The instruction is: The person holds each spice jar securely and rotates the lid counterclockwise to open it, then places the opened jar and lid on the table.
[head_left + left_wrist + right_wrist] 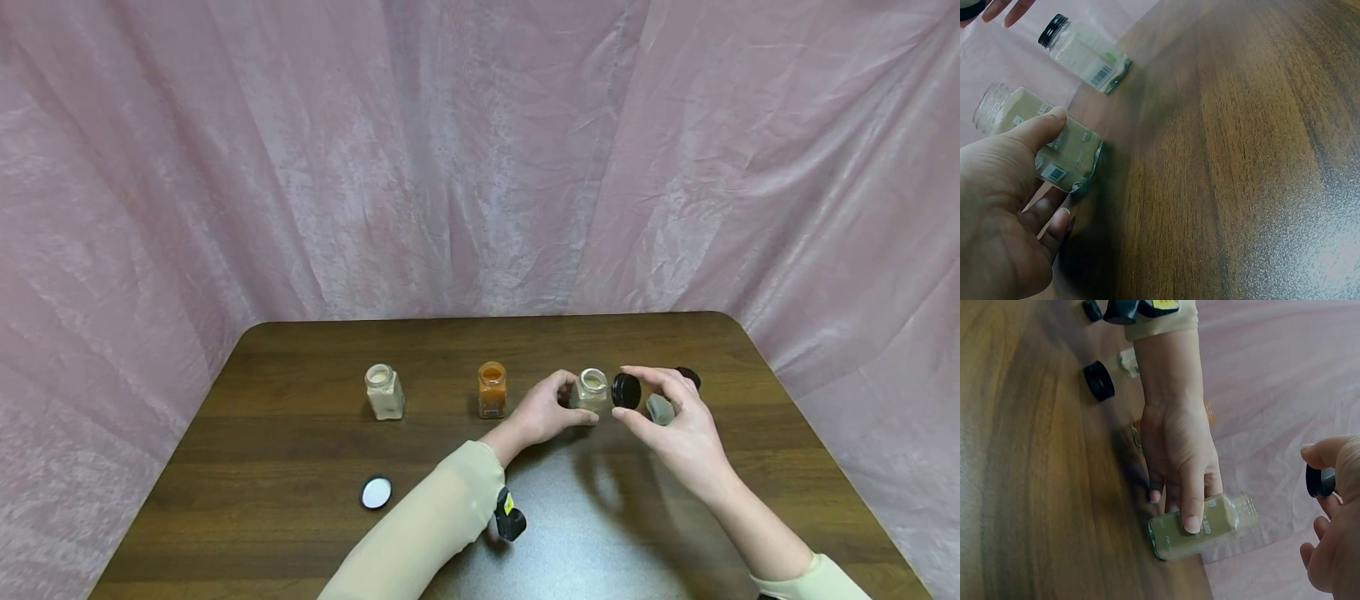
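My left hand (542, 415) grips a square glass jar (1063, 134) of greenish-beige powder by its sides, thumb across the front. The jar's threaded mouth (593, 382) is uncovered. Just to its right, my right hand (688, 437) pinches a round black lid (626, 391) between thumb and fingers, held on edge beside the mouth and apart from it. Partly hidden behind the right hand in the head view is another glass jar (1088, 56), with pale contents and a black lid (1054, 30) on it.
An uncapped jar of orange powder (492, 392) stands left of my left hand. Farther left is an uncapped jar of beige powder (386, 394). One lid (376, 492) lies white side up on the table (262, 467); another black lid (1099, 381) rests near the left forearm.
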### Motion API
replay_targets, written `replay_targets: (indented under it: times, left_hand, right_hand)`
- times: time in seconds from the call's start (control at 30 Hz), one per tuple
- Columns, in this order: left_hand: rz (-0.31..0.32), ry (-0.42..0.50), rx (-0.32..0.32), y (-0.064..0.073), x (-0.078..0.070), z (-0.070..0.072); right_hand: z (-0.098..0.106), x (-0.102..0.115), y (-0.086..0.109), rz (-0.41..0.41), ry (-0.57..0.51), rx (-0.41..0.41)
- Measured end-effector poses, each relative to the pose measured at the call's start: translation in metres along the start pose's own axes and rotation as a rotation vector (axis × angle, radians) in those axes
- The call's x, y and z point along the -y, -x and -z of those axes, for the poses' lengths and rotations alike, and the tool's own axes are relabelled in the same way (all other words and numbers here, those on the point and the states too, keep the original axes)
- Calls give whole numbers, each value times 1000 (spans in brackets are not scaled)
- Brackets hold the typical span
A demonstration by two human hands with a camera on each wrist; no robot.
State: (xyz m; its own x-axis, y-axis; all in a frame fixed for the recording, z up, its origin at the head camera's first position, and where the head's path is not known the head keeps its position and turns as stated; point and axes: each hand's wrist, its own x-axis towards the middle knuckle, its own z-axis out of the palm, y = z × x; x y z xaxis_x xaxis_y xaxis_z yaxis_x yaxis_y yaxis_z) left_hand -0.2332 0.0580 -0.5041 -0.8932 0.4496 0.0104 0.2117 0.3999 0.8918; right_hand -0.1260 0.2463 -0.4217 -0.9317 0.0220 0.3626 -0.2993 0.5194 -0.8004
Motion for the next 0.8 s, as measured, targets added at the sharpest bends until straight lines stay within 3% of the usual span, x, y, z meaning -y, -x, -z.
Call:
replay_targets:
  times: [0.33,0.6,0.8]
  left_hand:
    - [13,2,-3,0,1,0]
    - [11,-1,-2,0,1,0]
    - [11,3,-3,-1,2,1]
  right_hand:
    - [-3,-2,12,-72,-139,23]
    - [-6,-11,23,-120,-125,35]
    - [-9,-17,29,-109,-121,40]
